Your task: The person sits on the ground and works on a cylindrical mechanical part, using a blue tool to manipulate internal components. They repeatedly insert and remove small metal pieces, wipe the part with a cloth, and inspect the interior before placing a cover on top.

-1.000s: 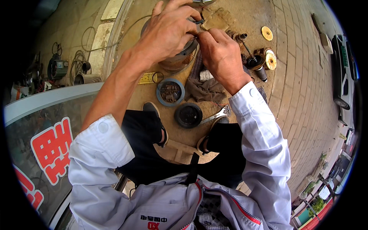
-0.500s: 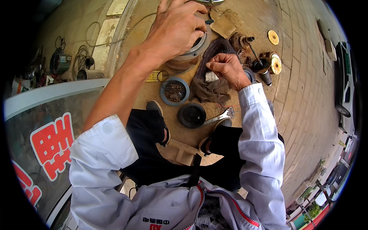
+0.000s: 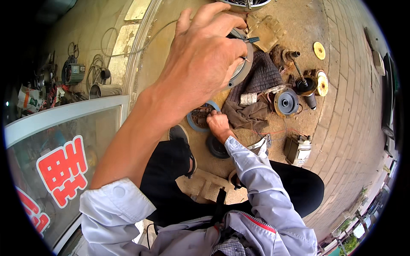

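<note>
Floor point(image 3: 299, 36): tan
Left hand point(image 3: 207, 55): curled over grey ring point(image 3: 244, 70), hold unclear
Right hand point(image 3: 218, 124): fingers bunched at blue-rimmed dish point(image 3: 191, 123), hold unclear

Far in the middle, the left hand point(image 3: 205, 59) is over the housing point(image 3: 244, 76), with the mat point(image 3: 262, 76) to its right and the rag point(image 3: 247, 114) at the mat's near end. Nearer, the right hand point(image 3: 218, 123) is at the right side of the tray point(image 3: 191, 122), beyond the bowl point(image 3: 217, 148). The door point(image 3: 64, 141) stands left, the box point(image 3: 297, 149) right.
</note>
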Motion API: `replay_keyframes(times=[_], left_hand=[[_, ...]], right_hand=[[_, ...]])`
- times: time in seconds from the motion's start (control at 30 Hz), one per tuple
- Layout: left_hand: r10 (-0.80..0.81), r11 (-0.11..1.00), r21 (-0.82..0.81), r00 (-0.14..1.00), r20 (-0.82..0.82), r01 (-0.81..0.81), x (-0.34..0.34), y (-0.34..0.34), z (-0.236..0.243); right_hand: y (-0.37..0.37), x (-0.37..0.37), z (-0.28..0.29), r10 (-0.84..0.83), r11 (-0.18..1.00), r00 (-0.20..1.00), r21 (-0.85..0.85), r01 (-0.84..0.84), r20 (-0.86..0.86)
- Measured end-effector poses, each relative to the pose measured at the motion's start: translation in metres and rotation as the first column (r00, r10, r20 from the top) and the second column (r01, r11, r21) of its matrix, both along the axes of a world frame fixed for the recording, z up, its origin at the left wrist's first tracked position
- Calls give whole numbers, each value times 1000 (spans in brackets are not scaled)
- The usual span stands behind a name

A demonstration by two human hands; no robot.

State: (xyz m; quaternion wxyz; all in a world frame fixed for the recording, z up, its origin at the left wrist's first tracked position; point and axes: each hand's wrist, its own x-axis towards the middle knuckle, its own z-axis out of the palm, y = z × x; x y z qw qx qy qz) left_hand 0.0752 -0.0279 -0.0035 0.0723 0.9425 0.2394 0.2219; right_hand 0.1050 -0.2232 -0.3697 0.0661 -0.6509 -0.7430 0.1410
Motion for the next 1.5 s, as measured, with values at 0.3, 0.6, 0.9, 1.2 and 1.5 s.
replay_keyframes(times=[0.3, 0.6, 0.9, 1.2, 1.5], left_hand=[[-2, 996, -89, 999, 51, 7, 2, 9, -3], [31, 995, -90, 999, -38, -34, -1, 11, 4], [26, 995, -91, 998, -54, -31, 0, 11, 3], [23, 995, -93, 998, -61, -28, 0, 10, 3], [29, 996, -85, 997, -73, -35, 0, 10, 1]], right_hand=[[7, 6, 1, 90, 994, 994, -49, -93, -58], [14, 7, 7, 81, 979, 983, -172, -110, -168], [19, -1, 24, 16, 966, 996, -257, -38, -87], [18, 3, 15, 91, 975, 995, -200, -96, -31], [26, -8, 29, -112, 931, 993, -344, 119, 39]])
